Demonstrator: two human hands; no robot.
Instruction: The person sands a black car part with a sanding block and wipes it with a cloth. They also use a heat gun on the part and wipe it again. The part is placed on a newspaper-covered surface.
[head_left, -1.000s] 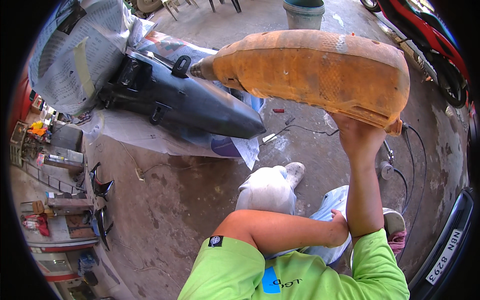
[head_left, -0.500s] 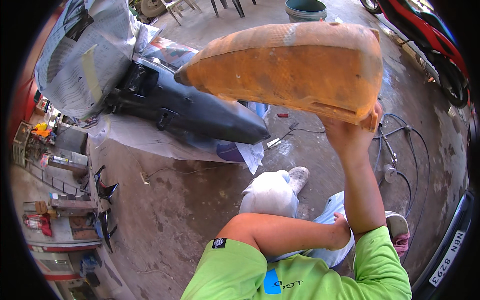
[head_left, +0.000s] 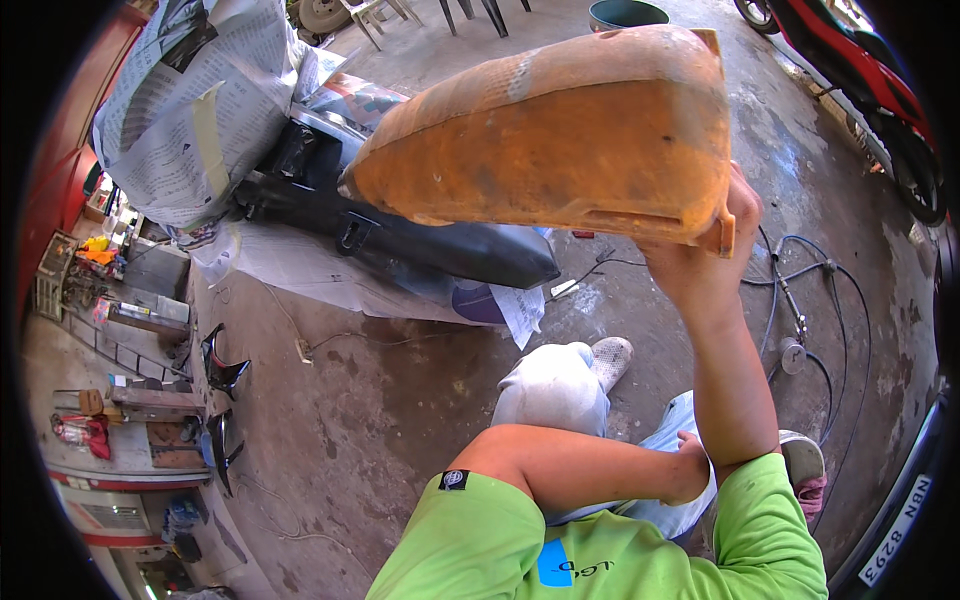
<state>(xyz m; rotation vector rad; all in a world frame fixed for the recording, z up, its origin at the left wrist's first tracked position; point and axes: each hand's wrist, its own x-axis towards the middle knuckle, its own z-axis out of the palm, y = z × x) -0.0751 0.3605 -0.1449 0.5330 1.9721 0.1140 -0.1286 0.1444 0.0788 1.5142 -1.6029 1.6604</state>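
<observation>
My right hand [head_left: 705, 225] is raised and grips a tapered orange plastic shell [head_left: 560, 145] by its wide right end. The shell is scuffed and dusty, and its narrow tip points left; most of my fingers are hidden behind it. Folded across my lap, my left forearm ends at my left hand [head_left: 690, 450], beside the right elbow. Little more than its thumb shows, and the fingers are out of sight. Beyond the shell's tip lies a long black plastic body panel [head_left: 430, 240] on paper sheeting, partly covered by the shell.
Newspaper with tape [head_left: 170, 130] wraps a bulky form at the left. A dark hose [head_left: 835, 330] coils on the concrete floor at right. A red motorcycle [head_left: 880, 90] and a green bucket [head_left: 628, 14] stand farther back. Black curved parts [head_left: 225, 365] lie near cluttered shelves [head_left: 150, 400].
My right hand has shifted the orange shell slightly left, and its tip has dipped a little. The whole view has swung slightly left. My left arm stays folded.
</observation>
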